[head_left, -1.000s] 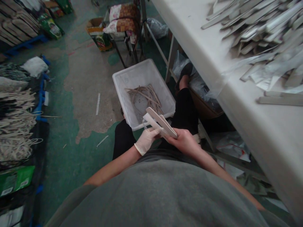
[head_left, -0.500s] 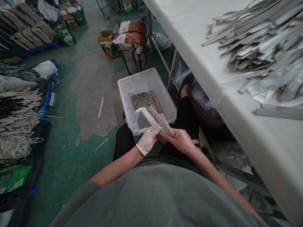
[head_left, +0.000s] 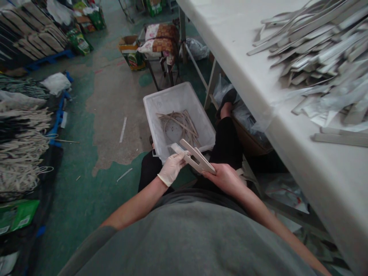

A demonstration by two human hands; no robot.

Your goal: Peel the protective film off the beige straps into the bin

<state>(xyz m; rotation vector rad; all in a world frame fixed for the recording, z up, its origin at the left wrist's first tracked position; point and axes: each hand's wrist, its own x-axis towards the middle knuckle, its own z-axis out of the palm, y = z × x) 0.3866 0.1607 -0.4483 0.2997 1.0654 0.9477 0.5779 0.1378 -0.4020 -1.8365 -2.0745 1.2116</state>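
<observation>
My left hand (head_left: 173,168) wears a pale thin glove. Its fingers are closed in a pinch on the end of a flat beige strip (head_left: 195,164), and a whitish, translucent piece juts out beyond the fingertips. My bare right hand (head_left: 225,177) is closed around the near ends of a few such strips, which fan out slightly toward the tub. Just beyond both hands, between my legs, stands a white plastic tub (head_left: 163,99). Thin beige strips (head_left: 181,123) lie loosely curled on its bottom.
On my right runs a white-covered table (head_left: 230,42) bearing a heap of flat grey-beige strips (head_left: 319,53). A cushioned stool (head_left: 161,40) and a carton (head_left: 131,53) stand ahead. Bundles of cords (head_left: 24,153) lie at the left. Scraps litter the green floor.
My hands have moved slightly apart and a little closer to my body. The pale loop that stuck out over the tub from my left hand now appears as a short flat end.
</observation>
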